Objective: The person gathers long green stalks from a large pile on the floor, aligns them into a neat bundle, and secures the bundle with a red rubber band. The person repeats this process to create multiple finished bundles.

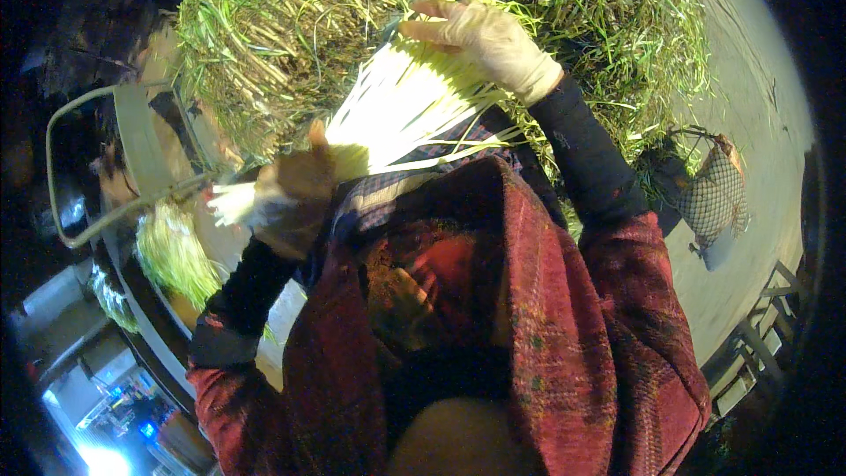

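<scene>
A fanned bundle of pale, long-stalked leafy greens point(403, 102) lies slantwise before my lap, brightly lit. My left hand point(297, 188) is wrapped around its lower part, with the white stalk ends point(232, 203) sticking out to the left. Across the upper, greener part rests my right hand point(486, 46), in a light-coloured glove. Its fingers reach left over the stalks; whether they grip any is hidden. A few loose stalks point(462, 151) splay off toward my checked cloth.
A large heap of stacked greens point(284, 46) stands beyond my left hand, and loose leaves point(608, 46) are piled on the right. A metal-framed chair point(135, 145) is at left, near another bundle point(175, 254). A netted bag point(714, 192) sits on the concrete floor point(760, 112).
</scene>
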### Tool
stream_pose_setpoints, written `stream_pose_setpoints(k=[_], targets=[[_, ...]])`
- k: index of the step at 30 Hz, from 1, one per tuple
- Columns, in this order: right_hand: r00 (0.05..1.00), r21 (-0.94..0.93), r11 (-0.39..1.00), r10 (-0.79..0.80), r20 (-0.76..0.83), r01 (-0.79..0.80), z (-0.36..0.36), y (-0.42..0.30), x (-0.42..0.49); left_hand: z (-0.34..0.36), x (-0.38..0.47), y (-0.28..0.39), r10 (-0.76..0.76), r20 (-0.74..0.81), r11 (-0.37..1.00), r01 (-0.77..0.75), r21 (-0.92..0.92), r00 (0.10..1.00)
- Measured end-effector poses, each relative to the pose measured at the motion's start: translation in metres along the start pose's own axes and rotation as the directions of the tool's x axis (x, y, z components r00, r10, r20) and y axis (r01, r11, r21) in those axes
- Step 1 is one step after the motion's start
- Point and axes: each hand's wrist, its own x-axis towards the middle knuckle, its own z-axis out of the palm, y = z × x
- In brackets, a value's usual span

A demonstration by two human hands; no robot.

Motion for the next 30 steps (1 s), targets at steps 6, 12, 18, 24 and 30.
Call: stream_pose_setpoints(k=[6,12,18,24,30], targets=[[0.981,-0.115,0.993,0.049,0.188,-0.028,0.006,0.007,0.022,0.004,-0.004,-0.005,0.074,0.011,0.992,-0.072,-0.104,0.997],[0.99,-0.141,0.982,-0.131,-0.058,0.122,-0.011,-0.01,0.021,0.006,0.001,-0.014,0.175,0.022,0.957,-0.165,-0.238,0.984],[0.929,-0.672,0.644,-0.294,0.224,0.365,-0.025,-0.019,0.03,0.008,0.011,-0.023,0.21,0.017,0.883,-0.182,-0.434,0.978],[0.747,-0.731,0.244,-0.429,0.508,0.637,-0.019,-0.015,0.03,-0.001,0.019,-0.019,0.165,0.139,0.938,-0.112,-0.328,0.976],[0.827,-0.482,0.675,-0.416,0.377,0.559,-0.02,-0.075,0.032,0.003,0.013,-0.013,0.257,0.14,0.966,-0.249,-0.072,0.956]])
